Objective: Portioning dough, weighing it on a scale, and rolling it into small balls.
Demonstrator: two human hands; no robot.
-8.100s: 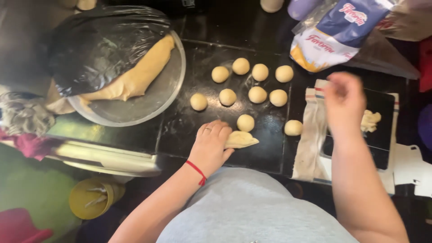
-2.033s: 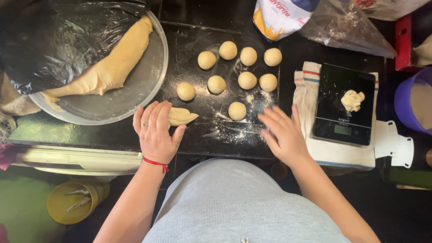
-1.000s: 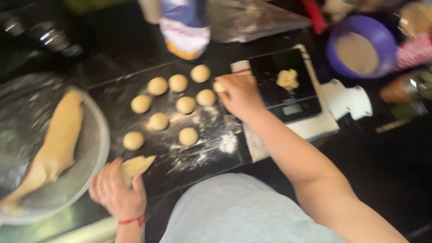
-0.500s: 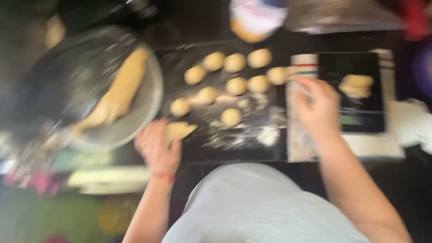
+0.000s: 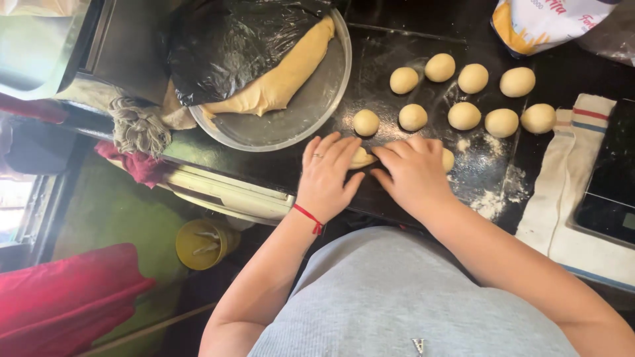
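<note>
Small dough piece [image 5: 360, 157] sitting on the dark bench [image 5: 397, 79], right at the near edge, mostly covered by both hands so only a pale sliver peeks out between them. Left hand [image 5: 329, 173] lying flat over its left end, fingers straight and close together, red thread round the wrist. Right hand [image 5: 413, 173] curled over the right side, fingertips pressing down onto the dough; can't tell whether anything's actually pinched underneath. Another bit of dough [image 5: 448, 160] poking out just past the right hand's knuckles.

Further out: nine rolled dough balls [image 5: 464, 116] in loose rows behind the hands, none touching. Scattered flour [image 5: 491, 201] on the bench off to the right. Round metal pan [image 5: 311, 116] to the left-back, holding a long dough log [image 5: 278, 82] half tucked under black plastic sheeting [image 5: 231, 43]. Flour bag [image 5: 542, 23] at the top right corner. Striped white towel [image 5: 569, 178] on the right with a dark kitchen scale [image 5: 612, 192] resting on it. Yellow cup [image 5: 198, 243] and red cloth [image 5: 63, 297] down below bench level on the left.
</note>
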